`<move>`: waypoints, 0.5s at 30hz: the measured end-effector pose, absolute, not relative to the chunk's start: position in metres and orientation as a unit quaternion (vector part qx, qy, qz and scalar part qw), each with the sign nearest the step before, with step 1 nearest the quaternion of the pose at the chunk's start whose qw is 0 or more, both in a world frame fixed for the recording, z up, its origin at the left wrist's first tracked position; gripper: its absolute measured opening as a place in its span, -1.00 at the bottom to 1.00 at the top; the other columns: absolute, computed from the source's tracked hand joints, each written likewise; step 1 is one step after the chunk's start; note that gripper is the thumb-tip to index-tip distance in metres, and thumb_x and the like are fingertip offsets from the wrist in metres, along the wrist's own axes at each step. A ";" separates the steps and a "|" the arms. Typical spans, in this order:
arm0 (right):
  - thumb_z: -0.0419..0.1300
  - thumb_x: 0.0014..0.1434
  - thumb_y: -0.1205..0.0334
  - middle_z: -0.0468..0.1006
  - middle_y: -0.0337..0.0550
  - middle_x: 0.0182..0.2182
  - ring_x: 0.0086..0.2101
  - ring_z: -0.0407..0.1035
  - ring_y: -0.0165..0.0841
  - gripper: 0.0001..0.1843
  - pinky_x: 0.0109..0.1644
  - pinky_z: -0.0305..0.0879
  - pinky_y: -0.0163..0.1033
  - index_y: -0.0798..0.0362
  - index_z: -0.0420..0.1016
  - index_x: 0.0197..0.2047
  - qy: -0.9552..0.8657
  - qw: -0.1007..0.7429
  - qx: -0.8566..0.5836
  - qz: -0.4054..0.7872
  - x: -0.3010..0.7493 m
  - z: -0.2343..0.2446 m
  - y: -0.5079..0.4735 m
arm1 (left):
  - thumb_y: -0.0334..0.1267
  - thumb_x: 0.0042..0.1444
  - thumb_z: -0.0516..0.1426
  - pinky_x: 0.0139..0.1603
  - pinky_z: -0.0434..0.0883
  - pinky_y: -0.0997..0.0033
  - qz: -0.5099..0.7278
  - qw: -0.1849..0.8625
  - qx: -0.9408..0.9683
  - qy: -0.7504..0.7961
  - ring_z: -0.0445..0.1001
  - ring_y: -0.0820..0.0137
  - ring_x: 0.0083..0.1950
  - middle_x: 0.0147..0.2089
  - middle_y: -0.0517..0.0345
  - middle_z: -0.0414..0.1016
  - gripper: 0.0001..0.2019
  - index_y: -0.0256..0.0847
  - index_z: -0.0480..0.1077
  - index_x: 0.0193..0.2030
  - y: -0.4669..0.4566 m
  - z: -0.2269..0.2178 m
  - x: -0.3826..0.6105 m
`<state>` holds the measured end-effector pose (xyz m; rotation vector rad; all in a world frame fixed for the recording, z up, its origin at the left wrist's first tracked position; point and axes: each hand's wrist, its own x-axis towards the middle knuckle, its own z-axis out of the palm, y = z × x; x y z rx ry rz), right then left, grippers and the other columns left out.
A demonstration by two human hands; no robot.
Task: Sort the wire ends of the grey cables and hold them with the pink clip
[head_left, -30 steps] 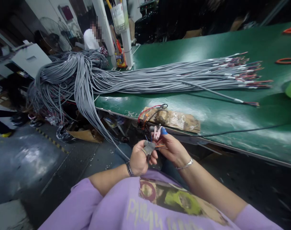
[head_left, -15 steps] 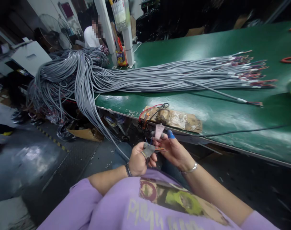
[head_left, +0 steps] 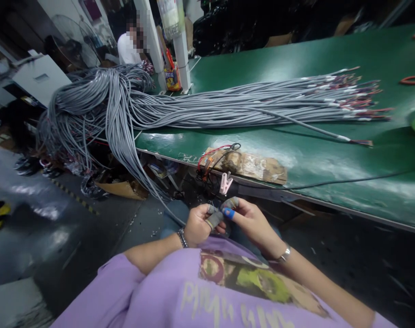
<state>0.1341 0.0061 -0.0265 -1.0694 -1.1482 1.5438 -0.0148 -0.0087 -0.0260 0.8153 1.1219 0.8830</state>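
Note:
Both my hands meet in front of my chest, below the table's near edge. My left hand (head_left: 198, 226) is curled, its fingertips in grey covers, pinching the end of a grey cable (head_left: 166, 207) that runs up to the big bundle. My right hand (head_left: 250, 222), with a blue cover on one fingertip and grey on another, pinches the same cable end against my left fingers. The thin wires at that end are hidden between the fingers. A pink clip (head_left: 225, 183) hangs just above my hands at the table edge.
A long bundle of grey cables (head_left: 248, 107) lies across the green table (head_left: 330, 159) and spills off its left end to the floor. A taped cardboard patch (head_left: 258, 166) and red and black leads (head_left: 214, 157) sit at the near edge. A person in white sits far back.
My hands have come closer together and lower. The coloured wire ends that showed between them are now covered by the fingers. The pink clip now hangs free above my right hand.

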 end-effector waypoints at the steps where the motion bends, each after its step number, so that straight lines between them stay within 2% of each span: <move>1: 0.45 -0.13 -0.04 0.51 -0.25 -0.57 -0.52 0.30 -0.38 -0.68 -0.41 0.28 -0.25 0.01 0.51 -0.49 -0.473 0.441 -0.427 0.632 0.135 -0.026 0.007 | 0.10 -0.42 0.43 -0.55 0.38 0.50 0.378 0.691 0.371 0.492 0.43 0.46 -0.61 -0.63 0.20 0.45 -0.49 -0.25 0.35 -0.53 -0.008 -0.027 -0.016; 3: 0.46 -0.14 -0.01 0.50 -0.26 -0.59 -0.54 0.29 -0.39 -0.68 -0.45 0.26 -0.27 0.02 0.51 -0.51 -0.492 0.409 -0.411 0.650 0.136 -0.026 0.009 | 0.03 -0.48 0.46 -0.52 0.40 0.49 0.349 0.712 0.381 0.476 0.42 0.47 -0.61 -0.65 0.23 0.41 -0.49 -0.25 0.35 -0.56 -0.006 -0.027 -0.017; 6: 0.47 -0.16 0.01 0.49 -0.26 -0.60 -0.55 0.28 -0.41 -0.67 -0.47 0.24 -0.29 0.04 0.50 -0.52 -0.510 0.383 -0.411 0.651 0.136 -0.023 0.011 | 0.05 -0.49 0.46 -0.54 0.39 0.50 0.331 0.727 0.380 0.467 0.40 0.48 -0.64 -0.69 0.26 0.37 -0.48 -0.26 0.34 -0.57 -0.006 -0.025 -0.018; 11: 0.43 -0.10 -0.06 0.44 -0.28 -0.64 -0.58 0.25 -0.41 -0.64 -0.50 0.20 -0.28 0.01 0.46 -0.51 -0.472 0.413 -0.425 0.652 0.130 -0.020 0.010 | 0.18 -0.40 0.41 -0.56 0.38 0.50 0.372 0.713 0.358 0.474 0.41 0.46 -0.64 -0.67 0.22 0.40 -0.45 -0.26 0.35 -0.55 -0.007 -0.024 -0.017; 15: 0.42 -0.13 -0.13 0.44 -0.29 -0.60 -0.54 0.25 -0.42 -0.60 -0.43 0.22 -0.27 0.01 0.44 -0.51 -0.435 0.453 -0.449 0.635 0.124 -0.023 0.008 | 0.22 -0.29 0.36 -0.57 0.37 0.51 0.405 0.697 0.348 0.479 0.40 0.48 -0.65 -0.64 0.18 0.44 -0.46 -0.26 0.35 -0.54 -0.008 -0.035 -0.017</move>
